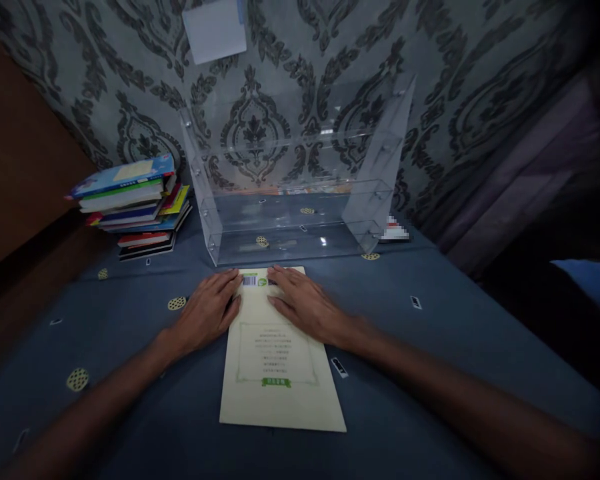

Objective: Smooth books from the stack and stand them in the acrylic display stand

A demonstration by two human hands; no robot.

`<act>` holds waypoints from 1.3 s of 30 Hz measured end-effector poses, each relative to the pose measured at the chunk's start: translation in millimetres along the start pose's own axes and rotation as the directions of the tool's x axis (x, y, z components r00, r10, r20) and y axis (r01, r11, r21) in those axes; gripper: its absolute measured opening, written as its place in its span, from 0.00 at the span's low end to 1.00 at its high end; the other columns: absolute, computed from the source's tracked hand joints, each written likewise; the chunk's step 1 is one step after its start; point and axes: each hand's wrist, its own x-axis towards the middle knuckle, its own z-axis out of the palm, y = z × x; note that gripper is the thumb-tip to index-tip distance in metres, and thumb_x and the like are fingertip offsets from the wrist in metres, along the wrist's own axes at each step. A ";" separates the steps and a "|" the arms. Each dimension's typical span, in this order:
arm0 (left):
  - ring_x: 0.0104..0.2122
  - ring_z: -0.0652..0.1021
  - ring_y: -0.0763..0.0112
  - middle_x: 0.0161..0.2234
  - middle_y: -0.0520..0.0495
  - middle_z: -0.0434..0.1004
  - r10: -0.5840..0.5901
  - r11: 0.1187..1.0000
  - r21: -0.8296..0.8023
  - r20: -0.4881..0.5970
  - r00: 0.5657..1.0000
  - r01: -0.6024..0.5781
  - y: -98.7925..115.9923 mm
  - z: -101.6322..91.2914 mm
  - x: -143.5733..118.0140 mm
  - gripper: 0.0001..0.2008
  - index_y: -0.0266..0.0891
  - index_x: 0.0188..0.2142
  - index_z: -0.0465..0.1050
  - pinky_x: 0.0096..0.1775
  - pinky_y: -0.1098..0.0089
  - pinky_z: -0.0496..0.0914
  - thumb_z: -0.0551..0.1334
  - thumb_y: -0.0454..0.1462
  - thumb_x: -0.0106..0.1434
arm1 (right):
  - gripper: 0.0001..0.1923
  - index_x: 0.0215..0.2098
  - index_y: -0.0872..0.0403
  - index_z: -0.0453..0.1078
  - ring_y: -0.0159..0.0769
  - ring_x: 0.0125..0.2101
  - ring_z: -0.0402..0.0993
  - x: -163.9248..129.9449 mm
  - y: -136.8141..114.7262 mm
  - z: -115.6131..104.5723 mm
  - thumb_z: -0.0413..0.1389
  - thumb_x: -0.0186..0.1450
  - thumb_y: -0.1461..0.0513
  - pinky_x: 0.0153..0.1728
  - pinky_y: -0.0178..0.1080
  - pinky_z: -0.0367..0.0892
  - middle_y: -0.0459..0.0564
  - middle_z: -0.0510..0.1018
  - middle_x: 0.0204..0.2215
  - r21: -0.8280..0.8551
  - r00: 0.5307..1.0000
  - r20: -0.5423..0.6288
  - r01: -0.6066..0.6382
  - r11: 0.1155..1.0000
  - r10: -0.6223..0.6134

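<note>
Book [280, 400] lies flat on the desk [405, 413], back cover up, just in front of the clear rack [383, 163]; its far edge sits near the rack's front, with a small gap. Barcode [249, 281] is at the end toward the rack, green banner [276, 383] at the end away from it. Print too small to read.

Left hand [207, 307] rests over the book's left edge near the rack-side end; right hand [307, 307] rests over the right edge, same end. Fingers laid out on the cover, thumbs spread apart from them; neither grip looks clamped on anything. Underside of the fingers hidden, so pressure: can't tell.

Step in hand, by my judgement: steadying or squaring the book in front of the rack. Next move, if it's a lift, calls for fingertips under both side edges, thumbs on top, then an even raise without knocking the rack.

Left of the rack: pile of books [135, 200], uneven, corners sticking out. Right of the rack's base: small pale item [395, 231], pixelated, can't identify. Behind the rack: patterned wall [300, 60].
</note>
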 end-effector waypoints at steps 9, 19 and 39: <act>0.59 0.73 0.50 0.59 0.35 0.72 -0.021 0.999 -0.035 -0.001 1.000 0.021 -0.9 1.2 -0.7 0.21 0.36 0.61 0.66 0.55 0.47 0.72 0.49 0.41 0.74 | 0.23 0.63 0.54 0.64 0.51 0.64 0.64 -24.6 22.1 -6.2 0.48 0.72 0.57 0.63 0.60 0.64 0.61 0.70 0.63 -0.030 0.994 -0.110 -0.003 1.000 0.000; 0.57 0.74 0.52 0.57 0.34 0.74 0.053 0.997 -0.055 0.019 0.998 -0.052 -2.6 -4.5 7.6 0.20 0.33 0.60 0.68 0.57 0.49 0.71 0.51 0.37 0.73 | 0.21 0.61 0.55 0.65 0.49 0.64 0.65 -38.3 34.5 -2.4 0.49 0.72 0.58 0.62 0.59 0.64 0.62 0.71 0.61 0.001 0.979 -0.205 0.020 1.000 -0.020; 0.61 0.72 0.60 0.61 0.37 0.71 0.307 0.925 -0.262 0.093 0.947 -0.274 33.9 27.6 84.4 0.20 0.35 0.62 0.65 0.59 0.54 0.69 0.51 0.35 0.72 | 0.20 0.57 0.53 0.67 0.48 0.54 0.75 -37.4 34.5 -14.2 0.52 0.68 0.61 0.53 0.56 0.72 0.58 0.78 0.53 0.198 0.953 -0.264 -0.099 0.975 0.151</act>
